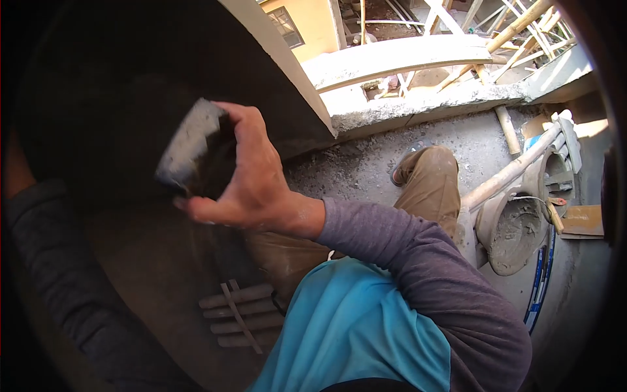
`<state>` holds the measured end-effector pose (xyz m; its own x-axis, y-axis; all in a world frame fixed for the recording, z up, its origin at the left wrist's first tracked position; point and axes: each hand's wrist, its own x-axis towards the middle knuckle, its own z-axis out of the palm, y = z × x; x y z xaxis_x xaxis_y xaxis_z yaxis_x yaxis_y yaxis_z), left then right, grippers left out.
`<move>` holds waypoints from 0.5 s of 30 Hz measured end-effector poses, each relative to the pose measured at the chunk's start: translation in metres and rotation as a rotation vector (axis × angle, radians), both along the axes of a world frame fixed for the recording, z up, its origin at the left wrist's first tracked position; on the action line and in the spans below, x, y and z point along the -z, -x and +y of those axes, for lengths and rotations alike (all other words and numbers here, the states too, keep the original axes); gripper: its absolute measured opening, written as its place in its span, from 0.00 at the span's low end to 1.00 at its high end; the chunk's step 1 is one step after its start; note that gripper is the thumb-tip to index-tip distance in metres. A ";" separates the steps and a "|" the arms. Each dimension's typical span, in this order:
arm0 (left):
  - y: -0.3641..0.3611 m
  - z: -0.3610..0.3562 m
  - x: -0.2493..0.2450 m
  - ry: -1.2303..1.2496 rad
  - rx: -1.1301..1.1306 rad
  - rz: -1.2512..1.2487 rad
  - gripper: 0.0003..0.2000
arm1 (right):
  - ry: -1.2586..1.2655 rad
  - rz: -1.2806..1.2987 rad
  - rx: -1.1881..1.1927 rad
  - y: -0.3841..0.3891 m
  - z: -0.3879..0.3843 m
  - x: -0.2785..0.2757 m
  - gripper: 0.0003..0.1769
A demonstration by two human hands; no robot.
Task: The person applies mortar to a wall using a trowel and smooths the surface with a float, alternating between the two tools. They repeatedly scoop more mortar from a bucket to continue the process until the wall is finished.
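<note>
My right hand is raised in front of a dark wall, thumb below and fingers above, closed around a cement-smeared grey block. The block has a pale, rough face and darker sides; I cannot tell its exact kind. At the far left edge, my left wrist shows above a dark sleeve. The fingers of that hand are hidden in shadow and beyond the frame.
A mortar-filled bucket stands at right beside a wooden pole. Nearby lie a blue level-like bar and a cardboard piece. A rough concrete ledge borders the floor; several slats lie at lower left.
</note>
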<state>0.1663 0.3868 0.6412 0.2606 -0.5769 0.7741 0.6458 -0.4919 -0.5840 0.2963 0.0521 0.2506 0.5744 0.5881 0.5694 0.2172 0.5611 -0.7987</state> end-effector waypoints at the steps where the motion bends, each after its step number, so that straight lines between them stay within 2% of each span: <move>1: -0.047 -0.102 0.052 0.208 0.236 0.030 0.28 | -0.013 -0.126 -0.071 -0.013 -0.009 0.019 0.55; 3: -0.040 -0.099 0.047 0.210 0.229 0.059 0.27 | -0.117 -0.207 -0.102 -0.047 -0.021 0.054 0.52; 4: -0.035 -0.094 0.043 0.220 0.221 0.079 0.25 | -0.062 -0.171 -0.075 -0.071 -0.025 0.073 0.53; 5: -0.032 -0.091 0.039 0.215 0.220 0.101 0.25 | 0.015 -0.057 -0.034 -0.096 -0.029 0.083 0.54; 6: -0.026 -0.087 0.036 0.221 0.241 0.094 0.23 | 0.039 -0.039 0.133 -0.125 -0.021 0.105 0.56; 7: -0.020 -0.083 0.031 0.229 0.263 0.089 0.21 | -0.017 0.198 0.064 -0.158 -0.012 0.111 0.53; 9: 0.008 -0.072 0.016 0.342 0.224 0.015 0.21 | -0.087 0.387 0.075 -0.217 -0.002 0.123 0.37; 11: 0.038 -0.064 -0.006 0.357 0.189 -0.032 0.21 | -0.085 0.473 0.143 -0.261 0.010 0.158 0.24; 13: 0.074 -0.050 -0.030 0.300 0.150 -0.058 0.20 | -0.077 0.689 0.092 -0.280 0.015 0.203 0.21; 15: 0.111 -0.033 -0.061 0.184 0.114 -0.067 0.20 | -0.039 0.957 0.058 -0.279 0.013 0.227 0.22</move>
